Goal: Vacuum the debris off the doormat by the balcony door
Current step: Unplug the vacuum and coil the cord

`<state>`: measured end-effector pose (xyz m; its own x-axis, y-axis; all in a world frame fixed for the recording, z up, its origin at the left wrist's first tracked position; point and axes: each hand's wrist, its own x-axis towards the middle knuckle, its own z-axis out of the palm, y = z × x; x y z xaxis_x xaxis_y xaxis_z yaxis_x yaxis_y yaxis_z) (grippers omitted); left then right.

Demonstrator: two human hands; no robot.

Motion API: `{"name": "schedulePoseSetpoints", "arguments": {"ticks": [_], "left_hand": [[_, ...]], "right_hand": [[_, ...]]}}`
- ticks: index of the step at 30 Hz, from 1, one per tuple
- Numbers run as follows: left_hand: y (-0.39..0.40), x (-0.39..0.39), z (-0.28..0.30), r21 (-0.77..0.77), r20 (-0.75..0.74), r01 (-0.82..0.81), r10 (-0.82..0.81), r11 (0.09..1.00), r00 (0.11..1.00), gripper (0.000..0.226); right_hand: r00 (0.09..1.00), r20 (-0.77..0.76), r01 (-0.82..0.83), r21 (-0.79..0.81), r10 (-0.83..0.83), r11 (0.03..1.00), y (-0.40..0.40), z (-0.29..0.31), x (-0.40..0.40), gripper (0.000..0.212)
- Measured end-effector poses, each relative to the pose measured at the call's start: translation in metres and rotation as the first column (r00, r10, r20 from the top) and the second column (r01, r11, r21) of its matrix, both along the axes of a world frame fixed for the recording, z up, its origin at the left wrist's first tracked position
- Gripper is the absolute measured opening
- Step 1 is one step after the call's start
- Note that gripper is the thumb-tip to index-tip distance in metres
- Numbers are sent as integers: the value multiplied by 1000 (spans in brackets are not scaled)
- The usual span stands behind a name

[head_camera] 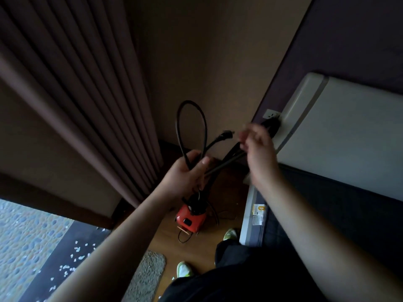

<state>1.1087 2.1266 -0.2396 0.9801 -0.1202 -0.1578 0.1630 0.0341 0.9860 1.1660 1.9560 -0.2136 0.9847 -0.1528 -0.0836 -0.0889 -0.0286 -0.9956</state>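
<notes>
Down at floor level: warm wooden boards (168, 238) are seen running between a curtain and a bed.
Vacuum: a small red vacuum (191, 218) is stood on the boards, right below the raised hands.
Cord: a black power cord (192, 127) is looped up high, its plug (224, 135) dangling free between the two hands.
Left hand: the left hand (185, 173) is wrapped around the bunched loops, thumb pressed across them.
Right hand: the right hand (257, 149) is blurred; its fingertips appear pinched on a strand of the cord, though that cannot be told for sure.
Doormat: the dark doormat (63, 258) is laid at lower left, well apart from the vacuum, and white debris (76, 256) is scattered across it.
Beyond the mat: a pebbled surface (21, 236) is seen at the far left edge.
Small rug: a shaggy grey rug (148, 273) is placed beside a light shoe (184, 269).
Wall: a white socket (270, 114) is fixed low beside the pale headboard (340, 127).
Curtain: heavy pleated curtain (76, 83) is hung at left.
</notes>
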Motion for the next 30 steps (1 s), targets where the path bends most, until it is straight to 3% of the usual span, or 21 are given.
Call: {"name": "schedulePoseSetpoints", "arguments": {"ticks": [2, 4, 5, 7, 9, 13, 15, 17, 19, 21, 25, 30], "left_hand": [[2, 1, 10, -101, -12, -40, 39, 994, 999, 23], [2, 4, 21, -156, 21, -34, 38, 987, 999, 13], [2, 6, 26, -166, 32, -31, 37, 986, 999, 11], [5, 12, 36, -183, 42, -33, 42, 983, 998, 10], [12, 16, 48, -211, 47, -41, 52, 977, 998, 11], [39, 24, 59, -225, 28, -9, 16, 974, 999, 14], [50, 25, 52, -61, 37, 3, -1, 998, 999, 7], [56, 24, 39, 212, 42, 6, -15, 977, 999, 13], [53, 22, 21, 448, 23, 33, -49, 893, 999, 12], [46, 18, 2, 544, -24, 41, -33, 838, 999, 9], [28, 14, -42, 508, -33, 37, -23, 860, 999, 10], [2, 10, -72, 528, 67, 74, -128, 846, 989, 33]], "right_hand": [[952, -139, -280, -45, 271, 959, -1, -47, -25, 41], [740, -296, -649, -76, 604, 757, 3, -95, -53, 57], [642, -354, -749, -96, 680, 656, 7, -116, -64, 59], [576, -435, -807, -168, 692, 566, 7, -149, -77, 43], [615, -486, -781, -264, 621, 566, -4, -166, -78, 21], [710, -500, -699, -414, 496, 583, -46, -171, -61, 22], [737, -506, -670, -464, 448, 579, -65, -160, -50, 25], [772, -491, -630, -502, 404, 593, -77, -145, -40, 29], [804, -454, -585, -488, 384, 648, -84, -130, -32, 31], [829, -416, -541, -432, 372, 722, -86, -114, -27, 32], [891, -257, -435, -246, 374, 866, -83, -75, -23, 30], [880, -197, -465, -173, 432, 869, -68, -39, -23, 29]]}}
